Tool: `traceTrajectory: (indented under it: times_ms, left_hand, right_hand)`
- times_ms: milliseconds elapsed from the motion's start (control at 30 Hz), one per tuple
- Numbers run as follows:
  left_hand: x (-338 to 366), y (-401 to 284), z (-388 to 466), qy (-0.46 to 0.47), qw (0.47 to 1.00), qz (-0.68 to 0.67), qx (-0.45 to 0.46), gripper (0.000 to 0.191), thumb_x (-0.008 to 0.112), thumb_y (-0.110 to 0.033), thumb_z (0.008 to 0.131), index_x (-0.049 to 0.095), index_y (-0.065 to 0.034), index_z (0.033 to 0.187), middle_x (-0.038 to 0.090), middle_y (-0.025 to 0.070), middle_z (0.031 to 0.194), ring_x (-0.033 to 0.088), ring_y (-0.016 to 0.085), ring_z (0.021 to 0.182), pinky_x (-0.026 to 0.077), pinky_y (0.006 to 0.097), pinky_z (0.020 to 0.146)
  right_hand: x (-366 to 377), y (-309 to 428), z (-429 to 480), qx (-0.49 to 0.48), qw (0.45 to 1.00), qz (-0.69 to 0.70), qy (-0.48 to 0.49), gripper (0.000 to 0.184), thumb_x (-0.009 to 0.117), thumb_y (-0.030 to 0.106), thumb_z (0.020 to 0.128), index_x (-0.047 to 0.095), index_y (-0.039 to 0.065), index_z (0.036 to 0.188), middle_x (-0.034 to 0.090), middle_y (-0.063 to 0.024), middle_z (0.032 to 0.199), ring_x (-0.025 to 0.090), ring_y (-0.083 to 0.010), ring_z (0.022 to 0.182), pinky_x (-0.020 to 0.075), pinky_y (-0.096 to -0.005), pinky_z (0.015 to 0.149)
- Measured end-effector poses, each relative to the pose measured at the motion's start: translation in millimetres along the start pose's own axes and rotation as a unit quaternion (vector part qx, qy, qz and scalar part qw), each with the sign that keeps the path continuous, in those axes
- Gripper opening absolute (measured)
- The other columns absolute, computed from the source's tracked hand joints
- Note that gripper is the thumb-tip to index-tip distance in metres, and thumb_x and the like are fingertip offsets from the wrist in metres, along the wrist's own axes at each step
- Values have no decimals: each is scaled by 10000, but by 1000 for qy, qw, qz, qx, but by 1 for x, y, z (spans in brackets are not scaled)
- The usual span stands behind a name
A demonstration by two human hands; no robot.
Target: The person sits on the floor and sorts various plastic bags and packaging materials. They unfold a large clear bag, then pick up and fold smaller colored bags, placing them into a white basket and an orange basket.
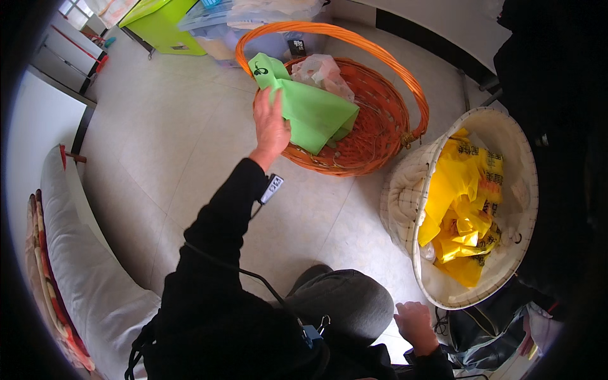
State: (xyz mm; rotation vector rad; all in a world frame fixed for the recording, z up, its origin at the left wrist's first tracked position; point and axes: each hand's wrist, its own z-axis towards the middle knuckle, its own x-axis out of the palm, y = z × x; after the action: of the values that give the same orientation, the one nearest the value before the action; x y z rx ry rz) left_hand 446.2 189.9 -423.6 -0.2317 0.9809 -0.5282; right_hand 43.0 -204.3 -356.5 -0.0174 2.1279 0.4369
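Note:
My left hand (271,124) reaches to the left side of an orange wicker basket (375,152) with a tall arched handle. Its fingers are extended and spread against a light green fabric bag (316,109), which bears a dark print and lies across the basket. Behind it in the basket is a crumpled translucent plastic bag (323,71). My right hand (416,327) is beside my knee, below a round fabric laundry hamper (403,209); its fingers are curled, and the palm is hidden. Crumpled yellow plastic bags (456,204) with printed writing lie inside the hamper.
A lime-green box (166,28) and a clear plastic storage bin (213,42) stand behind the basket. At left is a bed edge with a white cover (90,247). A black bag (484,332) lies below the hamper. Dark cloth (551,142) hangs at right.

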Motion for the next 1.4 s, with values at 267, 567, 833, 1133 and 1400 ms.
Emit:
traceTrajectory:
  times_ms: [267,567,833,1133,1400]
  left_hand:
    - [17,-24,51,260,930,207,157,550,550,16,743,534,-113,1277,630,100,877,605,295,970,226,564,1085]
    - [-47,1,-15,64,970,56,226,214,598,4,703,623,-7,915,563,106,1089,517,310,1047,402,425,883]
    - [-135,-71,-37,-5,967,-22,253,184,578,-17,742,603,-4,924,607,116,966,571,296,868,408,408,811]
    - [-171,-144,33,-35,936,-77,342,245,597,39,682,609,-13,921,599,106,915,564,289,778,437,382,687]
    - [-184,-165,43,24,940,-98,326,221,638,-18,763,565,-50,969,582,79,846,578,278,772,464,363,682]
  right_hand:
    - [-3,10,5,-9,1000,-16,-16,194,674,222,808,595,93,929,598,-89,812,603,-288,807,472,-429,688]
    - [-31,28,27,-53,988,127,-70,193,675,134,805,616,54,971,640,-121,849,622,-307,826,500,-416,697]
    - [-84,73,87,-100,938,230,-237,346,690,94,834,596,-15,1148,629,-203,1054,617,-371,950,522,-397,833]
    - [-143,126,139,-93,909,115,-389,1001,855,333,655,307,-37,1408,356,-265,1395,341,-473,1284,332,-499,1071]
    - [-196,131,112,-69,795,78,-598,821,845,140,638,414,-12,1319,453,-213,1245,439,-391,1124,370,-479,977]
